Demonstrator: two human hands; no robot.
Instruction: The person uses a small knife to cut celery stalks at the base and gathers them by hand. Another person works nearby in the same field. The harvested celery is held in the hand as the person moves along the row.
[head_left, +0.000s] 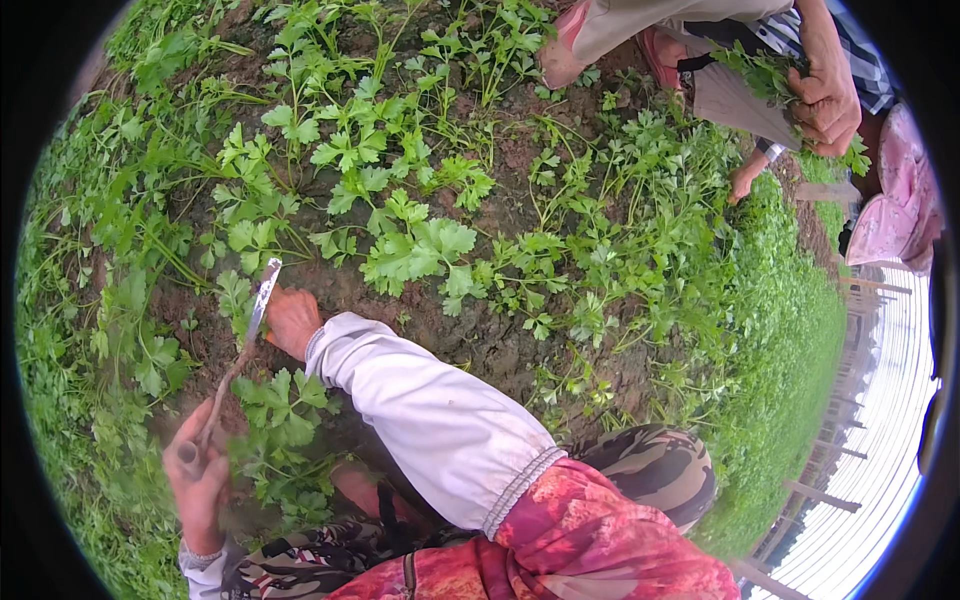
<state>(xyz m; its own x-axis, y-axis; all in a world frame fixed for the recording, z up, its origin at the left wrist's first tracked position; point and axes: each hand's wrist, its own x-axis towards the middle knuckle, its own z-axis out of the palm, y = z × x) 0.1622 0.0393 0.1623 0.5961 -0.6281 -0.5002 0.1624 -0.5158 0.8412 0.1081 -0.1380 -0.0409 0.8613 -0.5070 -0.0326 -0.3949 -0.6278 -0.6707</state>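
Note:
My left hand (196, 480) grips a small metal hand tool (232, 375). It has a hollow round socket end, a thin rusty curved neck and a narrow, shiny flat blade that points away from me. Just beyond the neck, my right hand (292, 319) reaches down to the soil with curled fingers. The blade partly covers its fingertips, so I cannot see whether they hold anything. A loose white sleeve cover (442, 420) runs up that arm. Leafy green plants, resembling celery or parsley (281, 409), grow around both hands.
Crouched at the upper right, another person holds a bunch of greens (757, 75) in one hand (825, 105); the other hand (744, 180) is low among the plants. My camouflage-patterned knee (660, 469) is at lower right. Posts (821, 496) and pale sheeting (877, 420) line the right side.

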